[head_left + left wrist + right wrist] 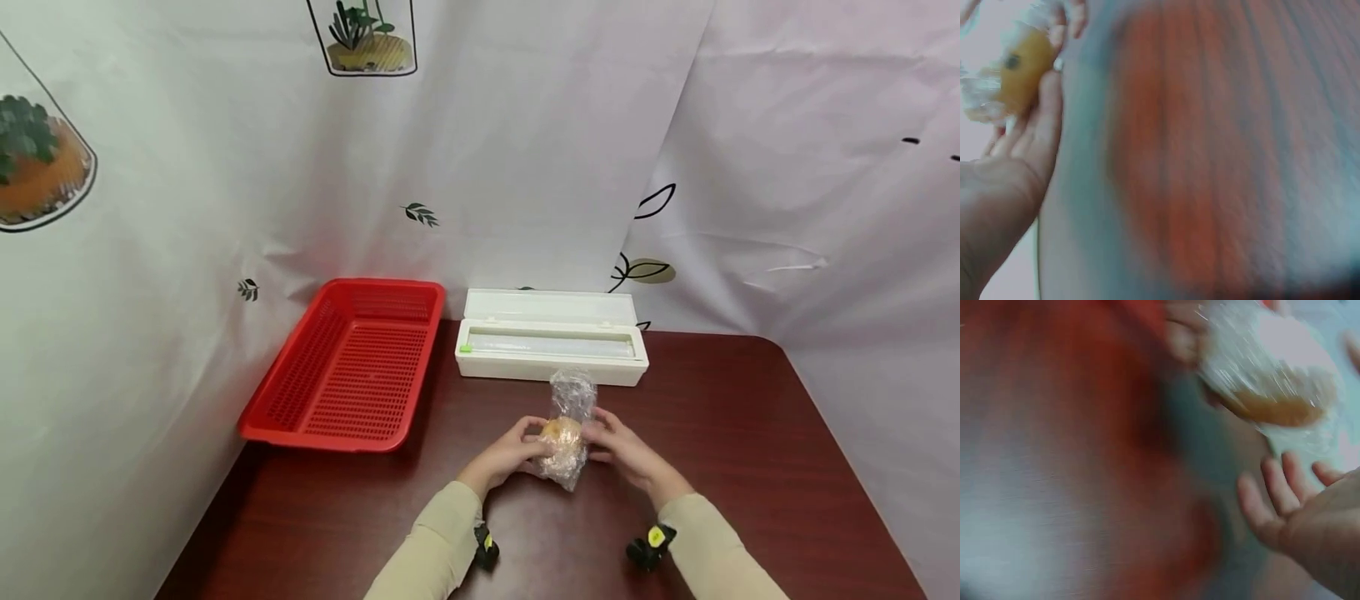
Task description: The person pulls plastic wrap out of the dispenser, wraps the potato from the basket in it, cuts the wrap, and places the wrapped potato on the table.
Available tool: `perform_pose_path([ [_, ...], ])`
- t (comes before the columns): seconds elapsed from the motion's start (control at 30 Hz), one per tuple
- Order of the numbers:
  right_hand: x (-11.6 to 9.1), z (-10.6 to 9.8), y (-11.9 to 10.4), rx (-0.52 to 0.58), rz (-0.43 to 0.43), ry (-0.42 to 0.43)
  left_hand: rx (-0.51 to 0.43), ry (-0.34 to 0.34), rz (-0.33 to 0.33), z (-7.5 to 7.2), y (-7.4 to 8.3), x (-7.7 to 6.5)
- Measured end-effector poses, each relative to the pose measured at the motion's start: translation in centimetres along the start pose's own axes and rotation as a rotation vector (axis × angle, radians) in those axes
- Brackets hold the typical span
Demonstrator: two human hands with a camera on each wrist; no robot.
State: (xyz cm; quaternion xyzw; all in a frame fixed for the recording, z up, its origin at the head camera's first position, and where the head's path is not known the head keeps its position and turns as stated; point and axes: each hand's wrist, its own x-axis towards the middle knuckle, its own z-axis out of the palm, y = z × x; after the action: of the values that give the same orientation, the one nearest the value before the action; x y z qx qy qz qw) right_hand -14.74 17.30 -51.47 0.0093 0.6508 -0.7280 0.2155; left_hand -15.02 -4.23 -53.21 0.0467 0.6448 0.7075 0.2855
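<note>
A round yellow-orange fruit [1025, 69], with a dark spot on it, is wrapped in clear crinkled cling film [573, 392]. The film sticks out past it at both ends, toward the back and toward the front. My left hand [512, 454] holds the wrapped fruit from the left, its fingers curled along the underside in the left wrist view. On the other side is my right hand [624, 450], close to the film in the head view. The right wrist view shows that hand [1310, 506] with its fingers spread, a gap between them and the fruit [1279, 409].
Behind the hands stands a white cling film dispenser [551, 369], lid raised, a roll inside and a green slider at its left end. A red plastic basket [322, 442] sits at the left of the dark wooden table [750, 467]. Printed white cloth [525, 167] hangs around the table.
</note>
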Motion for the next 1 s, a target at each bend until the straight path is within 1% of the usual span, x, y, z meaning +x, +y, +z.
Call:
perform_pose_path([
  [0.07, 0.8, -0.5, -1.1, -0.026, 0.024, 0.040, -0.033, -0.036, 0.010, -0.1, -0.3, -0.3],
  [0.13, 1.7, -0.8, -2.2, -0.050, 0.044, 0.083, -0.046, -0.061, 0.013, -0.2, -0.5, -0.5],
  [0.2, 2.6, -0.9, -3.2, -0.115, 0.043, 0.145, -0.050, -0.065, 0.022, -0.1, -0.9, -0.5],
  [0.27, 3.2, -0.7, -4.2, -0.199, 0.005, 0.197, -0.066, -0.026, 0.051, 0.1, -1.2, -0.5],
  [0.33, 3.5, -0.2, -4.9, -0.283, -0.055, 0.253, -0.088, 0.055, 0.082, 0.4, -1.3, -0.4],
  [0.37, 3.5, 0.1, -5.1, -0.322, -0.086, 0.261, -0.103, 0.092, 0.118, 0.5, -1.3, -0.5],
  [0.4, 3.3, 0.5, -5.3, -0.353, -0.123, 0.255, -0.121, 0.139, 0.131, 0.7, -1.2, -0.4],
  [0.47, 2.9, 1.4, -5.3, -0.406, -0.211, 0.213, -0.157, 0.221, 0.146, 1.1, -1.0, -0.4],
  [0.5, 2.5, 1.9, -5.3, -0.434, -0.268, 0.191, -0.172, 0.259, 0.138, 1.2, -0.9, -0.2],
  [0.57, 1.7, 2.9, -5.1, -0.489, -0.421, 0.150, -0.211, 0.311, 0.127, 1.4, -0.7, 0.0],
  [0.6, 1.2, 3.4, -5.1, -0.514, -0.510, 0.138, -0.236, 0.340, 0.105, 1.5, -0.6, 0.1],
  [0.67, 0.3, 4.2, -4.9, -0.575, -0.713, 0.129, -0.277, 0.356, 0.104, 1.6, -0.1, 0.1],
  [0.73, 0.1, 4.3, -4.1, -0.677, -0.925, 0.122, -0.306, 0.345, 0.100, 1.5, 0.3, 0.0],
  [0.77, 0.1, 4.3, -3.8, -0.741, -1.004, 0.124, -0.323, 0.327, 0.107, 1.4, 0.4, -0.1],
  [0.83, 0.4, 3.9, -2.6, -0.895, -1.127, 0.122, -0.369, 0.281, 0.107, 1.1, 0.6, -0.3],
  [0.87, 0.6, 3.7, -2.0, -0.990, -1.173, 0.128, -0.395, 0.241, 0.104, 1.0, 0.8, -0.5],
  [0.9, 0.8, 3.5, -1.3, -1.080, -1.215, 0.135, -0.422, 0.184, 0.104, 0.7, 0.8, -0.6],
  [1.0, 0.4, 3.7, 0.0, -1.300, -1.269, 0.157, -0.512, -0.015, 0.084, 0.1, 1.1, -0.9],
])
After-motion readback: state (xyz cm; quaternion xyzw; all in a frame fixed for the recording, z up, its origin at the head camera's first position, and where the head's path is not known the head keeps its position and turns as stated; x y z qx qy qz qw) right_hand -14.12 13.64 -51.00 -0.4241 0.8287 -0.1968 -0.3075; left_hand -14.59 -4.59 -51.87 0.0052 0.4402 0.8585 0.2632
